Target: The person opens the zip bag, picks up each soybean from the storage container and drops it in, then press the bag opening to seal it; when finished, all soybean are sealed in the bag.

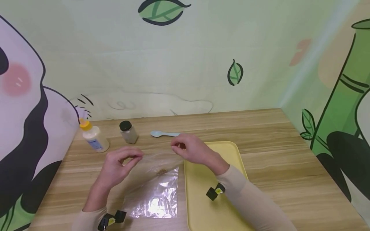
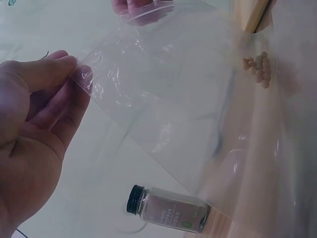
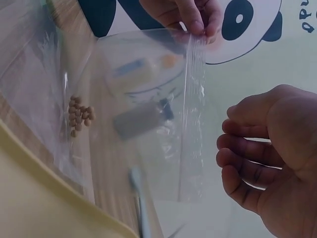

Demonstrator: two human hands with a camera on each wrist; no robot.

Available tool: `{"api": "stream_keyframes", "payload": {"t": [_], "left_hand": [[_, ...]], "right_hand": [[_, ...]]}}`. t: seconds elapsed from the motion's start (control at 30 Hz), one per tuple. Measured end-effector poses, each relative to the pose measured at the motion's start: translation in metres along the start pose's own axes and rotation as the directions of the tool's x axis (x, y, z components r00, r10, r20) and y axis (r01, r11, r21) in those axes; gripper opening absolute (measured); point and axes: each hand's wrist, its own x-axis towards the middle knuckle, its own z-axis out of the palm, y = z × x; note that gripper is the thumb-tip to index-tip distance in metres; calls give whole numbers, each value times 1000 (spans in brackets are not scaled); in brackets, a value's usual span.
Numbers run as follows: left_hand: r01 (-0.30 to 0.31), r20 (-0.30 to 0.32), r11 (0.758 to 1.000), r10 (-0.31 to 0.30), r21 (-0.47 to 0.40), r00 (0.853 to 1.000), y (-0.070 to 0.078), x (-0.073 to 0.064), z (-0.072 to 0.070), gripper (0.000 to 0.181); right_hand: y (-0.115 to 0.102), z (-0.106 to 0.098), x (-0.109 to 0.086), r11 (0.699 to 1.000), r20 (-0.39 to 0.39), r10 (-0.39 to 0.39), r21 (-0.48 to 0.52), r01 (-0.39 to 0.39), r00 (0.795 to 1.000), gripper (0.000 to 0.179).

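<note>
My left hand (image 1: 119, 165) pinches a top corner of a clear zip bag (image 2: 163, 89), which is held up by it. Small tan round beads (image 3: 79, 116) lie clustered low in the bag. My right hand (image 3: 280, 153) is beside the bag's zip edge with its fingers loosely curled; in the right wrist view a gap shows between them and the plastic. Shiny clear plastic (image 1: 157, 199) lies flat on the table below the beads; I cannot tell whether it is the same bag's lower part.
A yellow tray (image 1: 214, 211) lies under my right forearm. Behind the bag are a light blue spoon (image 1: 162, 133), a black-capped pepper jar (image 1: 129, 133) and a white bottle with a yellow cap (image 1: 96, 139). The wooden table (image 1: 274, 154) meets a printed wall at the back.
</note>
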Motion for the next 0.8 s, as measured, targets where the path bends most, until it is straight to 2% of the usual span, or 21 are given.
{"api": "stream_keyframes", "payload": {"t": [0.23,0.53,0.8], "left_hand": [[6,14,1000,-6,-19,1000,0,0,-1,30],[-48,-14,998,48,-27,999,-3,0,-1,33],[-4,-23,999,3,-41,1000,-4,0,-3,32]], "right_hand": [[15,3,-3,999,31,-25,24,24,999,18],[33,8,-7,994,53,-51,96,46,997,24],[44,13,-10,995,76,-52,91,45,996,12]]}}
